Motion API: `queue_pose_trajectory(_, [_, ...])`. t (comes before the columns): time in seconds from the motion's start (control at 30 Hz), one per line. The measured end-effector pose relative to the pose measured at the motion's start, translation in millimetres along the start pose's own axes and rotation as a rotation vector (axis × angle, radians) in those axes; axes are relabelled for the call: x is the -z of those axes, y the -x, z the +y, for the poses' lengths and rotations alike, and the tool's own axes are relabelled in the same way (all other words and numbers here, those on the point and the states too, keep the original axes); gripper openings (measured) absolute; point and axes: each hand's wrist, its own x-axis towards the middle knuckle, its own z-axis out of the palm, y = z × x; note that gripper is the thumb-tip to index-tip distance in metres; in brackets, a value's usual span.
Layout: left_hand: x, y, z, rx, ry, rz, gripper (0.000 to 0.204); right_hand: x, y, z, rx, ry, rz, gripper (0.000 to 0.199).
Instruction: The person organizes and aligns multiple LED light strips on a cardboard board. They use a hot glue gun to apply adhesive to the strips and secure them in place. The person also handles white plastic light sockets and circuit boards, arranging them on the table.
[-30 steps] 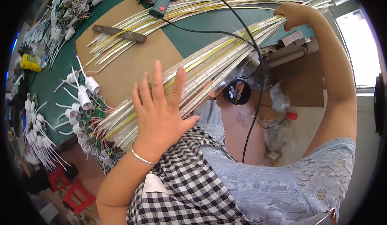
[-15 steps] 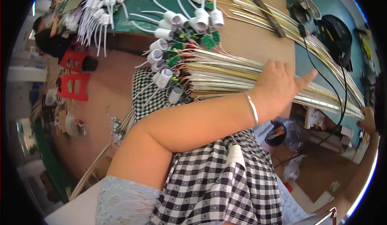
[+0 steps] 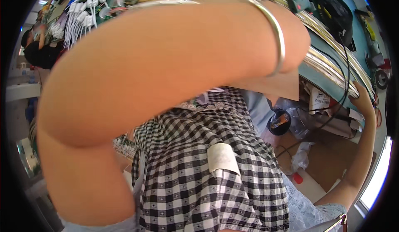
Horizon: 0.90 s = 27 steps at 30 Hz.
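Observation:
My left forearm fills the upper middle of the view, with a silver bangle (image 3: 277, 36) at the wrist. Only the heel of my left hand (image 3: 298, 44) shows; it lies over a long bundle of pale yellow light strips (image 3: 328, 65) on the green table (image 3: 320, 80), and its fingers are hidden. My right hand (image 3: 363, 101) reaches in from the lower right and grips the far end of the same bundle at the table edge. A brown cardboard sheet (image 3: 276, 86) lies under the strips.
White plug connectors on wires (image 3: 85, 13) lie at the top left. A green power drill (image 3: 302, 2), a black bag (image 3: 332, 11) and a black cable (image 3: 346, 65) sit at the top right. My checked apron (image 3: 199, 169) fills the middle. Another person (image 3: 37, 53) is at the far left.
The view has swung down and closer. My left arm now covers most of the table, and its spread fingers on the strips have dropped out of sight. My right hand stays at the bundle's end.

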Motion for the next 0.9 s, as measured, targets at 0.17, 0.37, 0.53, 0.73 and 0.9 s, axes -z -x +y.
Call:
queue_pose_trajectory(0.17, [16,-11,-17,0.049,0.015,-0.066,0.021,8,47,-37,0.252,0.121,0.321,0.075])
queue_pose_trajectory(0.37, [-40,8,-7,0.104,0.098,-0.114,0.022,-20,54,-132,0.396,-0.220,0.714,0.071])
queue_pose_trajectory(0.53, [-56,13,4,0.194,0.191,-0.313,0.023,-100,79,-183,0.361,-0.230,1.235,0.076])
queue_pose_trajectory(0.73, [-59,13,0,0.205,0.231,-0.299,0.028,-145,49,-215,0.034,-0.025,1.143,0.094])
queue_pose_trajectory(0.9, [-21,8,3,0.262,0.039,-0.355,0.032,-143,40,-194,-0.058,-0.169,1.267,0.089])
